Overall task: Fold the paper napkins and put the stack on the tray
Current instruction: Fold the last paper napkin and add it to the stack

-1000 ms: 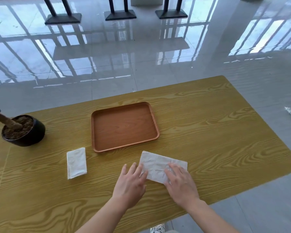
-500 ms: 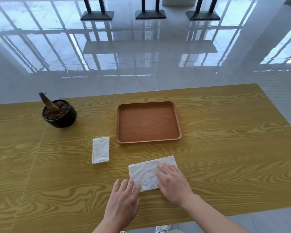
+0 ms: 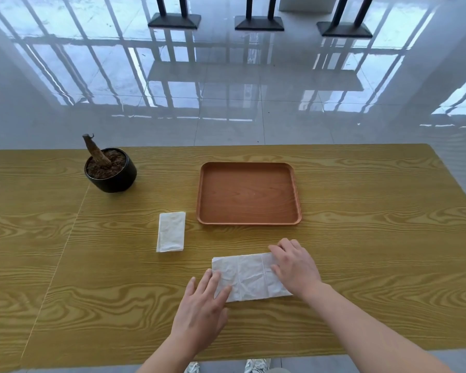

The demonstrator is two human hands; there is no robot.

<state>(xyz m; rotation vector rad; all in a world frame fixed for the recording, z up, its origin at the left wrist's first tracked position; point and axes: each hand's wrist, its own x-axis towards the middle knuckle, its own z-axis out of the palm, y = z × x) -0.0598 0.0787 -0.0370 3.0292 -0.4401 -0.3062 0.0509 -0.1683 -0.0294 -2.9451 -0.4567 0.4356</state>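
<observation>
A white paper napkin [image 3: 246,275], folded to a long rectangle, lies flat on the wooden table near its front edge. My left hand [image 3: 202,308] lies flat with its fingertips pressing the napkin's left end. My right hand [image 3: 293,266] rests flat on the right end, fingers straight. A smaller folded napkin [image 3: 171,231] lies to the left, apart from both hands. The brown wooden tray [image 3: 249,220] sits behind the napkin in the table's middle, with nothing in it.
A black pot [image 3: 111,176] with soil and a cut stump stands at the back left of the table [image 3: 374,251]. Glossy tiled floor lies beyond the table, with black stand bases [image 3: 258,22] far off. My shoes show under the front edge.
The view has swung so the table sits squarer. My right hand has slid to the napkin's right end, and the napkin now lies straighter along the front edge.
</observation>
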